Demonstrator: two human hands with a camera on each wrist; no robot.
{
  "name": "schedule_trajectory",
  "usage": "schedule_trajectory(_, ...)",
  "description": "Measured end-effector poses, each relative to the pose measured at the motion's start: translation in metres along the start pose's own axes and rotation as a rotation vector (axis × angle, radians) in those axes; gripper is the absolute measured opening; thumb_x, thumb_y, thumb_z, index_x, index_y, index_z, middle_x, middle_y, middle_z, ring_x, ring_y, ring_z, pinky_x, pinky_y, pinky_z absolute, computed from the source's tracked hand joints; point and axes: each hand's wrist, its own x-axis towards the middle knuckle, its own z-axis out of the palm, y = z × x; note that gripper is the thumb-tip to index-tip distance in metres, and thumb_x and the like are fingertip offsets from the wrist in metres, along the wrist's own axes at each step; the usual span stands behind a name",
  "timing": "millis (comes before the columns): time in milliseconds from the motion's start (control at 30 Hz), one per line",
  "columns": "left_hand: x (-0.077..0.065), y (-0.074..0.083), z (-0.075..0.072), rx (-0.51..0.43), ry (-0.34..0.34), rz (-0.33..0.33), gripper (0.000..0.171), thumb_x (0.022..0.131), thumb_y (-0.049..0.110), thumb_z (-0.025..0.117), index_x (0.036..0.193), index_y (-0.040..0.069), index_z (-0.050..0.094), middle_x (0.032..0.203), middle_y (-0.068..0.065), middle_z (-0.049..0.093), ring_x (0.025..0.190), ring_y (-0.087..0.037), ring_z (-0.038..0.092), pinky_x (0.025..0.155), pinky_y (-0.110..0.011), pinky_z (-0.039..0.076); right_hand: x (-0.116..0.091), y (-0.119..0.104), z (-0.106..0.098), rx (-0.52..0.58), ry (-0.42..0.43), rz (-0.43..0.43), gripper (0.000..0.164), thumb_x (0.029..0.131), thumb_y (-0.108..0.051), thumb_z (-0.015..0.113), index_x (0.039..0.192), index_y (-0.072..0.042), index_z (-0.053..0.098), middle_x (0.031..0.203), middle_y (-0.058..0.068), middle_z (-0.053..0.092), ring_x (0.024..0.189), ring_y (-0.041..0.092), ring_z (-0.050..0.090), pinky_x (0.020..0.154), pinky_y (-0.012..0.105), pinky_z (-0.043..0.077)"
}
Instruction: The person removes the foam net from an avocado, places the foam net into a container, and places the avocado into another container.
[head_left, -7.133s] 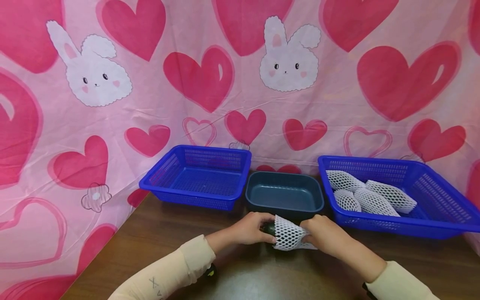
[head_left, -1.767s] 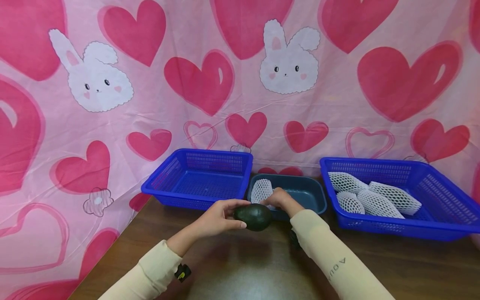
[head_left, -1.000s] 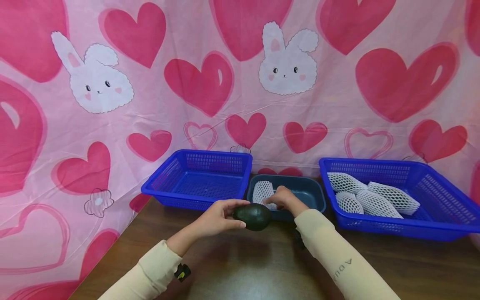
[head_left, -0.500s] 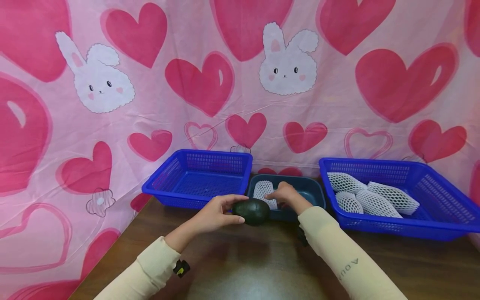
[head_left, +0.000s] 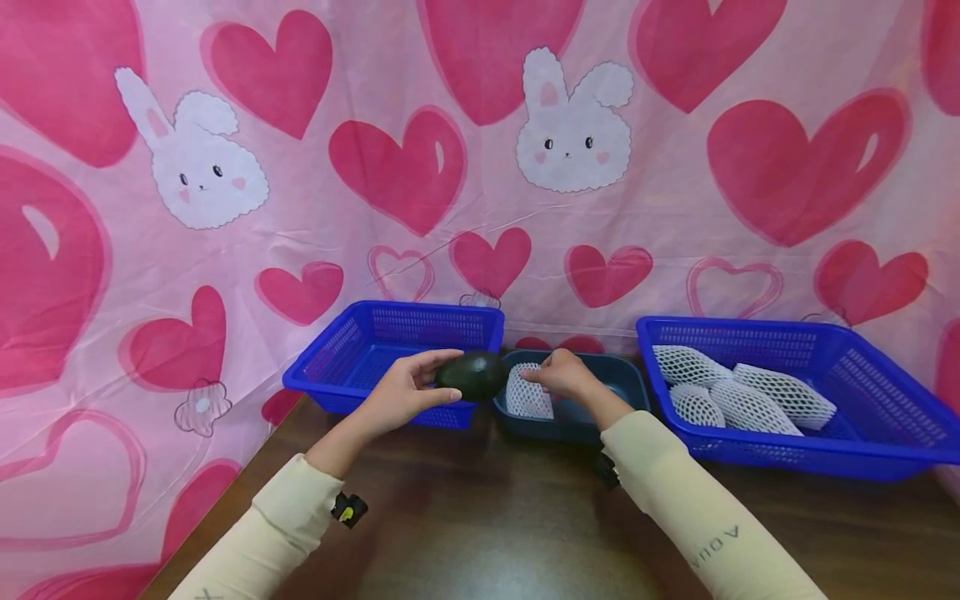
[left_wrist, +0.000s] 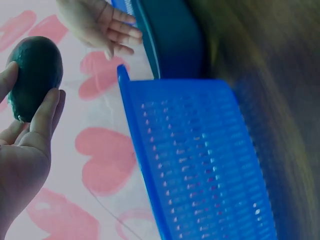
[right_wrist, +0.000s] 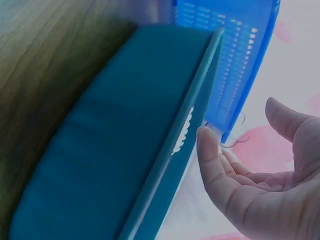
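Observation:
A dark green avocado (head_left: 472, 377) is held between the fingers and thumb of my left hand (head_left: 408, 390), raised over the right end of the left blue basket (head_left: 322, 392). The left wrist view shows the avocado (left_wrist: 37, 75) gripped at its sides by the left hand (left_wrist: 30, 150). My right hand (head_left: 570, 379) is above the dark teal tray (head_left: 525, 429), near a white foam net (head_left: 528, 396) lying in it. In the right wrist view the right hand (right_wrist: 260, 185) is loosely bent and holds nothing, beside the rim of the tray (right_wrist: 115, 125).
At the right stands another blue basket (head_left: 885, 454), with several pieces in white foam netting (head_left: 757, 407) at its left end. The baskets and tray stand in a row on a brown wooden table (head_left: 487, 517). A pink heart-patterned cloth (head_left: 487, 200) hangs behind them.
Earlier, both hands worked the net on the avocado; the net now lies in the tray. My left hand has lifted the avocado up and left toward the left basket. The right hand has left the net.

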Motion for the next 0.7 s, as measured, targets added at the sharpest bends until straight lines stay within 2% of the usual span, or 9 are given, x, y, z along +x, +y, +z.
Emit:
schedule_trajectory(67, 0.002, 0.0, -0.005, 0.008, 0.035, -0.007, 0.053, 0.084, 0.004, 0.075, 0.133, 0.0, 0.056, 0.129, -0.016, 0.059, 0.111, -0.028, 0.062, 0.085, -0.032, 0.053, -0.002, -0.004, 0.002, 0.011, 0.009, -0.014, 0.044, 0.088, -0.035, 0.071, 0.061, -0.006, 0.053, 0.06, 0.005, 0.052, 0.075, 0.029, 0.062, 0.076, 0.042, 0.055)
schedule_trajectory(133, 0.003, 0.0, -0.009, 0.012, 0.065, -0.016, 0.052, 0.084, 0.004, 0.075, 0.133, 0.0, 0.056, 0.129, -0.017, 0.059, 0.113, -0.029, 0.061, 0.085, -0.032, 0.053, -0.003, -0.008, 0.004, 0.04, 0.017, -0.015, 0.037, 0.089, -0.034, 0.071, 0.077, 0.0, 0.062, 0.073, 0.01, 0.061, 0.08, 0.029, 0.064, 0.076, 0.04, 0.056)
schedule_trajectory(267, 0.006, -0.003, -0.017, 0.024, 0.116, -0.02, 0.052, 0.084, 0.004, 0.075, 0.132, -0.001, 0.056, 0.13, -0.018, 0.058, 0.114, -0.03, 0.06, 0.084, -0.031, 0.053, -0.005, -0.014, 0.012, 0.14, 0.016, -0.019, 0.04, 0.091, -0.029, 0.069, 0.108, 0.007, 0.064, 0.099, 0.018, 0.067, 0.089, 0.031, 0.067, 0.076, 0.037, 0.056)
schedule_trajectory(467, 0.009, -0.015, -0.031, 0.053, 0.172, -0.028, 0.053, 0.084, 0.004, 0.075, 0.132, -0.003, 0.055, 0.132, -0.019, 0.057, 0.116, -0.031, 0.058, 0.085, -0.03, 0.052, -0.009, -0.026, 0.029, 0.276, -0.023, -0.016, 0.037, 0.092, -0.025, 0.068, 0.111, 0.008, 0.064, 0.102, 0.019, 0.068, 0.092, 0.031, 0.069, 0.076, 0.038, 0.056)
schedule_trajectory(700, 0.014, -0.029, -0.05, 0.131, 0.24, -0.084, 0.054, 0.085, 0.011, 0.076, 0.134, 0.0, 0.055, 0.133, -0.019, 0.056, 0.118, -0.031, 0.057, 0.087, -0.031, 0.051, -0.013, -0.035, 0.049, 0.336, -0.05, -0.008, 0.036, 0.093, -0.023, 0.068, 0.108, 0.009, 0.063, 0.092, 0.017, 0.069, 0.087, 0.031, 0.069, 0.077, 0.039, 0.056)
